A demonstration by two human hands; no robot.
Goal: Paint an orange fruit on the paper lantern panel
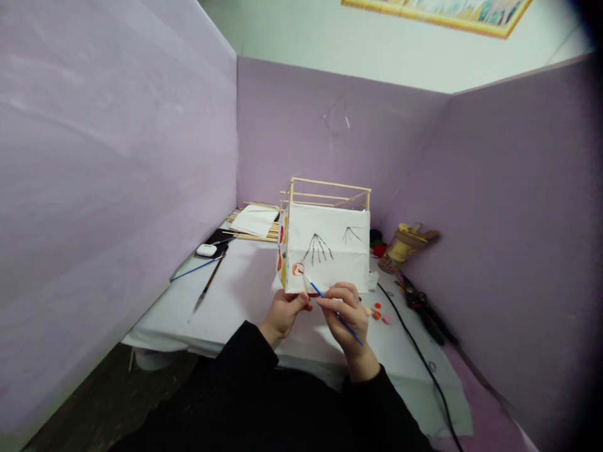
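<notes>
Right grip (347,317) pinching blue brush (316,289), tip at orange ring (294,270), left grip (284,315) pinching white box (348,267) at base

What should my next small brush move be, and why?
Probably a short stroke inside the orange round mark: its middle looks only partly coloured, and the tip of the blue brush in your right hand is already at it, while your left hand holds the white panel near its lower edge.

Wooden frame (331,184) partly hidden by white panel (346,270); wall picture (447,12) cut off above, black cable (426,364) below
</notes>
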